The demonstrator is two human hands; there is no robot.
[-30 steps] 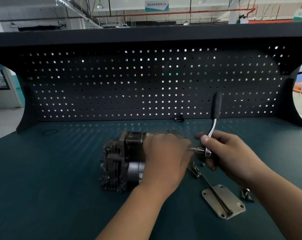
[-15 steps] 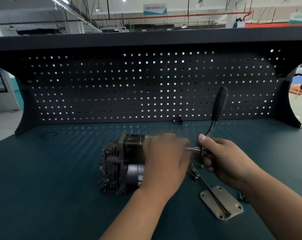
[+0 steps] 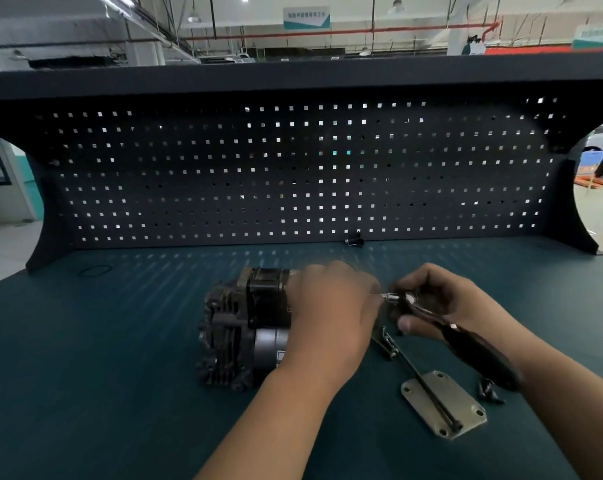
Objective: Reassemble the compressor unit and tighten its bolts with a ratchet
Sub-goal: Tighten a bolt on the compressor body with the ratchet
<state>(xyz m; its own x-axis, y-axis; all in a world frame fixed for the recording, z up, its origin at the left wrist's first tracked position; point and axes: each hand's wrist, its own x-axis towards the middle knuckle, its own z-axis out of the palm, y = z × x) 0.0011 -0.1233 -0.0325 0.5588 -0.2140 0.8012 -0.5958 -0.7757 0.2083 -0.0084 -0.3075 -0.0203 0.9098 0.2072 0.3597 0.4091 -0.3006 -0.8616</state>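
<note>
While your left hand (image 3: 331, 317) clamps over the compressor unit (image 3: 237, 327) at mid-bench, your right hand (image 3: 445, 303), at its 3 o'clock, grips the ratchet (image 3: 466, 341), handle pointing toward 4 o'clock. Keep the socket square on the bolt, which your left hand hides, and swing in short arcs.

Person's body in view: two hands and two forearms. Left hand (image 3: 331, 313) bare, left forearm (image 3: 275, 420) bare right down to the bottom edge of the frame. Right hand (image 3: 445, 303) bare too, right forearm (image 3: 563, 403) bare out to the lower-right corner. Both forearms look broad near the frame edge, from wide-angle stretch. Hand outlines are soft with motion blur, worst on the left knuckles. Nails and finer surface detail too blurred to tell.
</note>
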